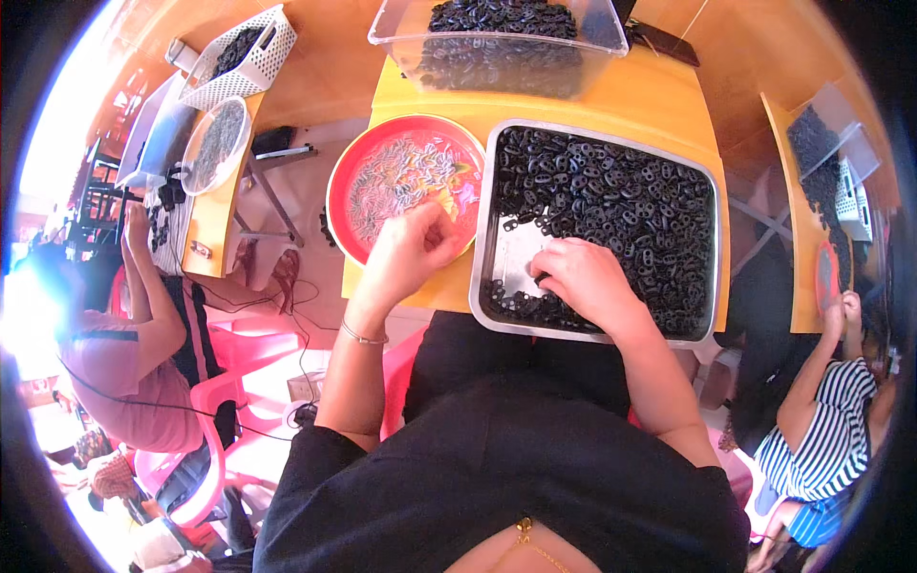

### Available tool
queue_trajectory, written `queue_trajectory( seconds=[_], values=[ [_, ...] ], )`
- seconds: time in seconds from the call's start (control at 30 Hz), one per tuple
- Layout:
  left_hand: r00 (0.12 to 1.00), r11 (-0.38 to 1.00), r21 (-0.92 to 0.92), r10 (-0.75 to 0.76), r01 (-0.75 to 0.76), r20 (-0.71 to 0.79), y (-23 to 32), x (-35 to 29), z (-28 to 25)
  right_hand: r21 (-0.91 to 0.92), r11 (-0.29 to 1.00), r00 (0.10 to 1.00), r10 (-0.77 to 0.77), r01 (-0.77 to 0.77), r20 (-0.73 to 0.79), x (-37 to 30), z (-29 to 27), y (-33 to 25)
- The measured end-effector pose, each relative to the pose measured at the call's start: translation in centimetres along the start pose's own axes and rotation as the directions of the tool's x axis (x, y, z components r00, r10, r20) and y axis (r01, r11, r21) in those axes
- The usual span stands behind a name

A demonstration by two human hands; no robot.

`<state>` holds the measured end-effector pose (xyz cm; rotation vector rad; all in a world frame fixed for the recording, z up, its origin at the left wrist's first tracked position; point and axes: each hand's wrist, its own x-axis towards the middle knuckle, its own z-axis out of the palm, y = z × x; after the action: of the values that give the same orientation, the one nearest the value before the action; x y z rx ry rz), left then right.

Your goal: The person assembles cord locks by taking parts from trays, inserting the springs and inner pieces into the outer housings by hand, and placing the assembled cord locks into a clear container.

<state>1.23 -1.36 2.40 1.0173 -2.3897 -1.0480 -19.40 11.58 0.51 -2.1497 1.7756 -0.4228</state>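
Note:
My left hand [416, 250] is closed over the near right rim of a round red tray [346, 224]. Its fingers are curled together, and what they pinch, if anything, is hidden. Many small grey rod-like metal pieces [387, 181] lie scattered in that tray, over a coloured printed bottom. Inside a rectangular metal tray [482, 272] at right, my right hand [587, 277] pinches a small black two-hole plastic piece [543, 278]. Heaps of similar black pieces [621, 201] fill most of this tray, with a bare patch of bottom just left of my right fingers.
A clear plastic bin [497, 72] of black pieces stands at the table's far side. To the left, another table holds a white basket [277, 57] and a clear bowl [215, 143]. One person [134, 372] sits at left, another [821, 420] at right.

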Motion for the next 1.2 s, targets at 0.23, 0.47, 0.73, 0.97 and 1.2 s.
queue_trajectory(
  seconds=[0.23,0.47,0.73,0.97,1.2],
  values=[
    [0.991,0.665,-0.736,-0.051,0.125,0.123,1.4,-0.8,3.1,0.029,0.995,0.994,0.093,-0.091,-0.05,0.3,-0.8,-0.8],
    [0.973,0.384,-0.896,-0.03,0.221,0.227,2.8,-1.1,5.1,0.719,0.691,0.871,0.393,-0.069,-0.294,-0.3,-2.1,-2.5],
    [0.987,0.253,-0.954,-0.049,0.161,0.154,4.0,-1.3,5.8,0.758,0.651,0.834,0.44,-0.04,-0.334,-1.2,-2.4,-3.7],
    [0.989,0.226,-0.963,-0.034,0.148,0.144,4.3,-1.4,5.5,0.757,0.651,0.834,0.442,-0.046,-0.329,-1.1,-2.5,-4.0],
    [0.992,0.246,-0.961,-0.048,0.129,0.121,4.2,-1.5,5.6,0.739,0.671,0.833,0.441,-0.06,-0.334,-1.1,-2.6,-4.0]
  ],
)
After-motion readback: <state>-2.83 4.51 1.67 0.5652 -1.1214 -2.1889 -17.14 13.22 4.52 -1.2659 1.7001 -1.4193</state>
